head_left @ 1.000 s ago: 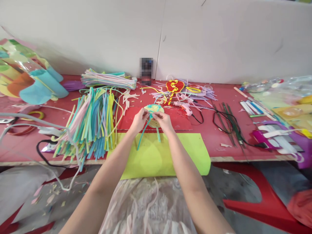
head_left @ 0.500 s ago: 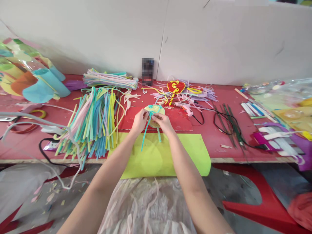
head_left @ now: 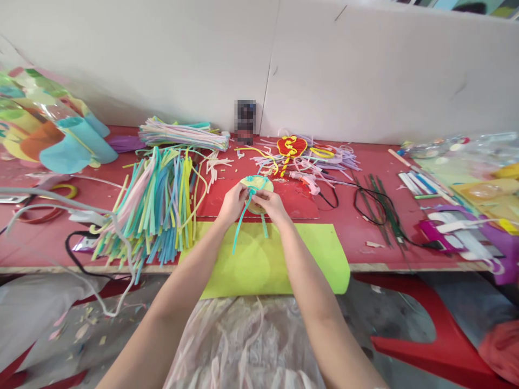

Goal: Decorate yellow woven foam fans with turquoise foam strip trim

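Note:
A round pale yellow disc (head_left: 257, 207) with turquoise trim along its upper edge lies over a red board (head_left: 295, 206). Across it runs a turquoise pipe cleaner (head_left: 239, 224), its loose end hanging down toward me. My left hand (head_left: 234, 202) pinches this pipe cleaner at the disc's left side. From the right, my right hand (head_left: 271, 204) has its fingers closed on the same turquoise strand near the disc's middle. The fingertips of both hands nearly meet, and they hide part of the disc. A short turquoise strip (head_left: 265, 226) sticks out below it.
A yellow-green sheet (head_left: 259, 265) covers the table's front edge. Left lies a large heap of pipe cleaners (head_left: 158, 205); behind it is another bundle (head_left: 182, 134). A pink glue gun (head_left: 310, 182) with a black cord rests at right, near a red-and-yellow piece (head_left: 291, 147).
My hands stay at the disc with almost the same grip. The hanging end of the turquoise pipe cleaner has swung slightly left. The camera view has shifted a little.

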A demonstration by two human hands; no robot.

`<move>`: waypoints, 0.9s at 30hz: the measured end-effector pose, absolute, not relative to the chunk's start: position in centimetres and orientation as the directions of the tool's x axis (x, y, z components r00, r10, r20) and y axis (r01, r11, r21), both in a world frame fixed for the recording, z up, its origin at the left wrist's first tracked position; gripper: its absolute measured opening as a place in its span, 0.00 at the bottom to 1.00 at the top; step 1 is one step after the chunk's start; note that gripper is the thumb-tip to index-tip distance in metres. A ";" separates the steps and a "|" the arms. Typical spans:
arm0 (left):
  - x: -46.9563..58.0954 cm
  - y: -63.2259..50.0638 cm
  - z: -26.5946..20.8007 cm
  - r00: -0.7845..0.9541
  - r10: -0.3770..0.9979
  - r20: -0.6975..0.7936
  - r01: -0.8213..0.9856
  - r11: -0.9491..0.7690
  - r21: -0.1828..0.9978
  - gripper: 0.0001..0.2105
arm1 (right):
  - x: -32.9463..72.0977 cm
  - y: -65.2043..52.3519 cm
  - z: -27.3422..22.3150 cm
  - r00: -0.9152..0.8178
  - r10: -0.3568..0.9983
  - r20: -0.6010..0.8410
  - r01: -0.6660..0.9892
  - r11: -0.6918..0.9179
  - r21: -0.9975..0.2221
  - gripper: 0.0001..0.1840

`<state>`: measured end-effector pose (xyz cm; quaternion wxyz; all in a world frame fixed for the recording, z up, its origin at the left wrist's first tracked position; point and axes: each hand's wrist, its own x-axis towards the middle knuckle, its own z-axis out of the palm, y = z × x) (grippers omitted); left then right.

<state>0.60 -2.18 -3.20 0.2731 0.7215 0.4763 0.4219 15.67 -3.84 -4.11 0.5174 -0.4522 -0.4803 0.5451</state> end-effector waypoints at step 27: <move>-0.1 -1.5 -3.3 0.254 0.911 0.326 0.292 -0.393 0.872 0.05 | 16.0 -3.7 -4.5 -0.075 0.994 0.074 -0.027 0.073 -0.997 0.16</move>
